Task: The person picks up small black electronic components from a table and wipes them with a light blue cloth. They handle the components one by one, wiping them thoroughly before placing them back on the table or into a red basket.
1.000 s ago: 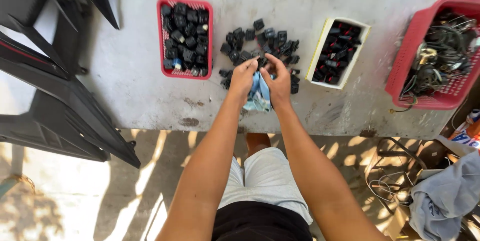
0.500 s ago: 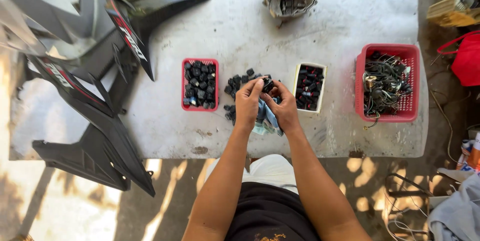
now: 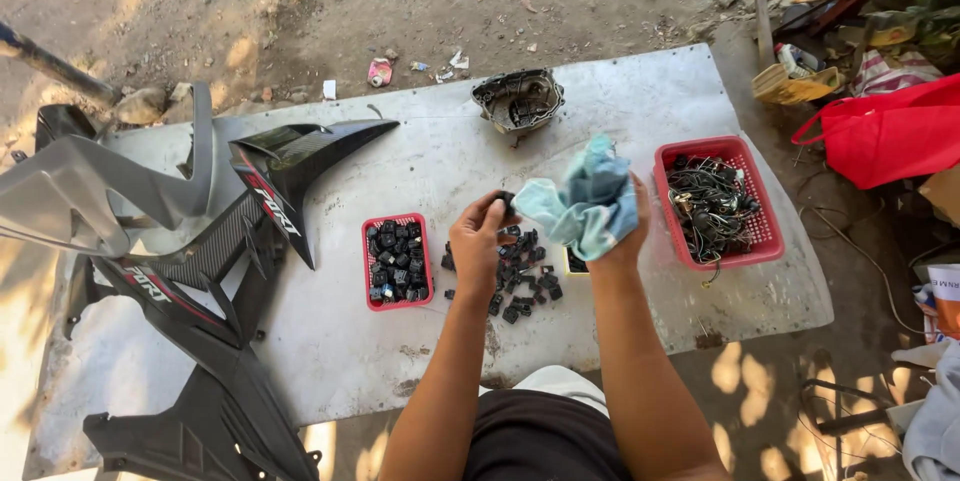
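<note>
Risk: small black part point(image 3: 506, 203) pinched only at fingertips of left hand point(image 3: 480, 241), centre frame; slip drops it into loose pile point(image 3: 515, 276) below, lost among lookalikes. Right hand point(image 3: 615, 226) raised, fingers clamped on bunched blue rag point(image 3: 585, 203), just beside part. Both forearms extend over grey table point(image 3: 620, 111).

Arms: both bare from wrist to above the elbow, no sleeve in view.
Left hand point(image 3: 478, 241): bare, no glove, no ring or watch visible.
Right hand point(image 3: 622, 231): bare; wrist shows no band, though cloth hides most of the fingers.
Lower body: black garment at the waist, possibly shorts.
Beneath it: a pale grey-white piece of clothing showing above the black.
</note>
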